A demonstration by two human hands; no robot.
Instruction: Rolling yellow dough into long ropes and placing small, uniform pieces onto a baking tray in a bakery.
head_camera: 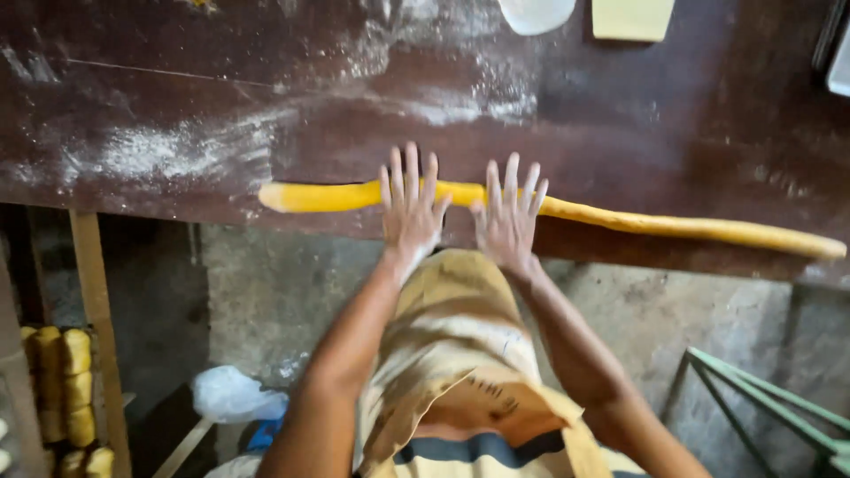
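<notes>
A long yellow rope of dough lies along the near edge of a dark brown, flour-dusted table. It is thick at its left end and thins toward the right. My left hand and my right hand rest flat on the middle of the rope, side by side, fingers spread and dusted with flour. Neither hand grips it; the palms press on top.
A white scraper and a pale yellow scraper lie at the table's far edge. Yellow dough rolls sit stacked low at the left. A white plastic bag lies on the floor. A green metal frame stands at the right.
</notes>
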